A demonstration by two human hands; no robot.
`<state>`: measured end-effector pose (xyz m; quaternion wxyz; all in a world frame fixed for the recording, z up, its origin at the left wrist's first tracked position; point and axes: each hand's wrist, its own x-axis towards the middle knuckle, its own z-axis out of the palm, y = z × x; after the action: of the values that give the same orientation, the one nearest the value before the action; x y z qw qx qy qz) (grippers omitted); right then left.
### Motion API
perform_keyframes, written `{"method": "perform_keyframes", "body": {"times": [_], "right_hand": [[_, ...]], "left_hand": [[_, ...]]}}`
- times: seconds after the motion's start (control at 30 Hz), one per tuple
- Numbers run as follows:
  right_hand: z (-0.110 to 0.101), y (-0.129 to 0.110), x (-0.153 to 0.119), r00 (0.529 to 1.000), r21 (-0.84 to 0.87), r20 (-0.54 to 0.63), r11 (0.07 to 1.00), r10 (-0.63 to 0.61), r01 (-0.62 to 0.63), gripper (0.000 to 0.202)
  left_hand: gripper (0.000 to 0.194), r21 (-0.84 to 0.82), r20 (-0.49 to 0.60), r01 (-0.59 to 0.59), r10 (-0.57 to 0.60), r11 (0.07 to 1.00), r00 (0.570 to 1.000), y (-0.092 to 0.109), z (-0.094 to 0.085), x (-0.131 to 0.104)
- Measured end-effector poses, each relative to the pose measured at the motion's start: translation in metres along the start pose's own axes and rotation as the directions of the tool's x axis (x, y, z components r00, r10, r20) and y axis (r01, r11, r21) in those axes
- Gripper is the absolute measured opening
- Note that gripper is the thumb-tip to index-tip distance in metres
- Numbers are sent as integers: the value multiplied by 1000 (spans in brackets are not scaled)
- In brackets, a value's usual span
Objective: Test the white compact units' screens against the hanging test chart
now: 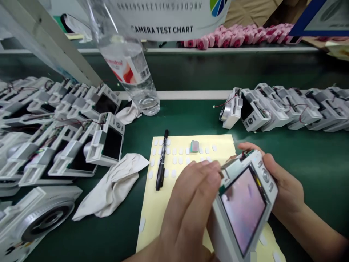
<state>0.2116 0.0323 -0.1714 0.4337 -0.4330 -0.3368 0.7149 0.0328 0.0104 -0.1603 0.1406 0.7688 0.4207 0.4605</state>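
Right, camera [268,198] sits tilted between left hand [188,200] and right hand [287,187], over the yellow sheet [151,218] on the tabletop [180,120]. Right is clamped on the button side; grip firm, thumb off the lit screen [244,211]. Left fingers lie close together at the open edge; can't tell if they're pinching anything. Go light there, exposed parts could snag.
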Motion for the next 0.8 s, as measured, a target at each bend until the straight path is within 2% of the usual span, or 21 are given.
{"method": "perform_keyframes", "body": {"times": [0.1,0.17,0.3,0.43,0.53,0.63,0.8], "right_hand": [[-8,-1,4,990,73,29,988,-137,134,29],[-14,-3,9,982,86,52,981,-179,174,30],[-19,-4,18,989,131,79,985,-122,111,35],[-18,-1,24,985,193,165,981,-46,14,45],[-16,2,25,980,199,190,980,-56,17,51],[-15,2,25,977,203,198,979,-76,35,54],[-15,3,24,971,201,227,979,-74,27,53]], "left_hand": [[60,38,-5,-158,159,987,987,-7,-5,7],[57,105,-3,-196,198,975,980,-12,-4,12],[55,179,-36,-199,208,964,977,-21,1,15],[70,162,-101,-277,295,947,950,-25,4,12],[76,223,-143,-348,383,911,912,-24,5,11],[74,283,-160,-394,448,874,880,-21,5,10],[70,300,-158,-410,469,861,869,-15,6,7]]}}
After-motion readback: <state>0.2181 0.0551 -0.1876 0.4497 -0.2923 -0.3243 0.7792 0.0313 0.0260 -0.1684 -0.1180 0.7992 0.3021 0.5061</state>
